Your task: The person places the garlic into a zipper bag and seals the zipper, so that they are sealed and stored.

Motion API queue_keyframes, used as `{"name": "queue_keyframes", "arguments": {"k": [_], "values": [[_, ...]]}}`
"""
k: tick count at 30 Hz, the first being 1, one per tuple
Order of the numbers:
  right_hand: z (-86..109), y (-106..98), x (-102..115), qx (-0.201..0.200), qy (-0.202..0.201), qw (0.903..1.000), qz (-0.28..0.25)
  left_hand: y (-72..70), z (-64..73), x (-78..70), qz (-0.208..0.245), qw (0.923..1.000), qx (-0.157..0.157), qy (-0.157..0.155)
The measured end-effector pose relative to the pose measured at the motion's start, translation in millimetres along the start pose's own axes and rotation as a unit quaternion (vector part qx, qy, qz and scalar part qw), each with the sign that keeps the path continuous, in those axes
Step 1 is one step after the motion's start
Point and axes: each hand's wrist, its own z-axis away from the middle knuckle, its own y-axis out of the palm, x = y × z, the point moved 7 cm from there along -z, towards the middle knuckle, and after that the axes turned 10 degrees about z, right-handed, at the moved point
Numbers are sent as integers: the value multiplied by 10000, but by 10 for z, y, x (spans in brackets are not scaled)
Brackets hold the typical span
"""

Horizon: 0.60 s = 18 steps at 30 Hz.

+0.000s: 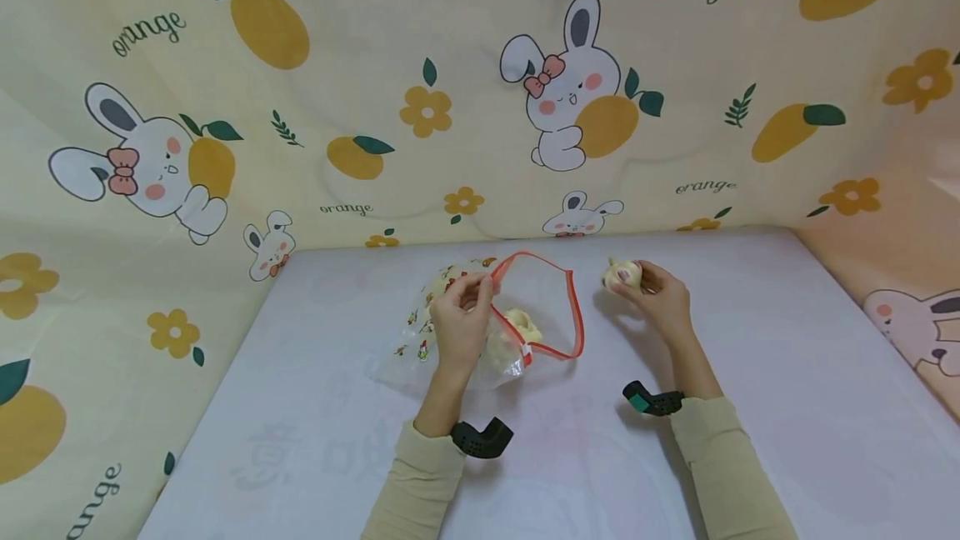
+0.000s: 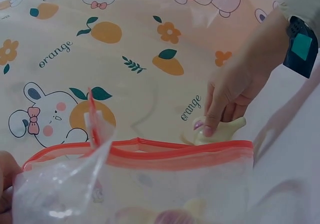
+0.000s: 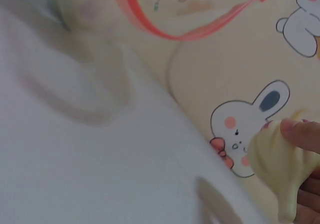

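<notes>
My left hand (image 1: 461,323) pinches the red zip edge (image 1: 577,315) of a clear plastic bag (image 1: 420,352) printed with small coloured figures. The bag's mouth gapes toward the right. Inside it lies a pale cream piece (image 1: 525,325); through the plastic in the left wrist view, a purple patch (image 2: 175,218) shows, blurred. Out to the right of the mouth, my right hand (image 1: 666,302) holds a cream garlic bulb (image 3: 275,156) with a purplish mark between thumb and fingers. Its stem points downward in the right wrist view. Only a little of the left hand appears in the left wrist view.
The white table (image 1: 300,407) stretches out under both arms. Along its back edge rises a cream cloth backdrop (image 1: 465,48) printed with rabbits and oranges. Black wrist devices (image 1: 482,438) sit on both forearms, just beyond the beige sleeves (image 1: 738,473).
</notes>
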Motion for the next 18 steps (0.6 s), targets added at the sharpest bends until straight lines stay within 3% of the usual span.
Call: {"name": "queue_keyframes", "arguments": {"k": [18], "values": [[69,-61,270,-64,-342,9993,-156,2,1,-4,-19,10000,-17,-42]]}}
